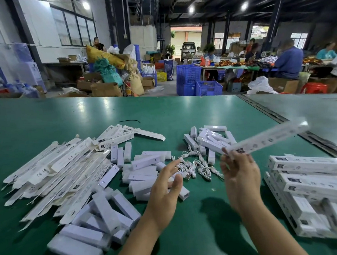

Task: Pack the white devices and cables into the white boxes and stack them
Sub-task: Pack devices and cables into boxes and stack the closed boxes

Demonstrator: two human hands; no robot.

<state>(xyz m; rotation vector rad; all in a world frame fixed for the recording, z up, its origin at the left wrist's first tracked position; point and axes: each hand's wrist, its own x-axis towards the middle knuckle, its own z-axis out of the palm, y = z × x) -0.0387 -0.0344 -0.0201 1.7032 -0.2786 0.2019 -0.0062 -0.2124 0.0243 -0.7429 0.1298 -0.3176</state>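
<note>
My right hand pinches one end of a long white box, which sticks out blurred up and to the right above the table. My left hand hovers open over a heap of short white devices, its fingertips close to a tangle of white cables. Flat unfolded white boxes lie fanned out at the left. Packed boxes are stacked at the right. More white devices sit in a small pile past the cables, and others lie near the front left.
The green table stretches far ahead; a black cable tie lies on it. A seam separates a second table at the right. Beyond are blue crates, cardboard boxes and seated workers.
</note>
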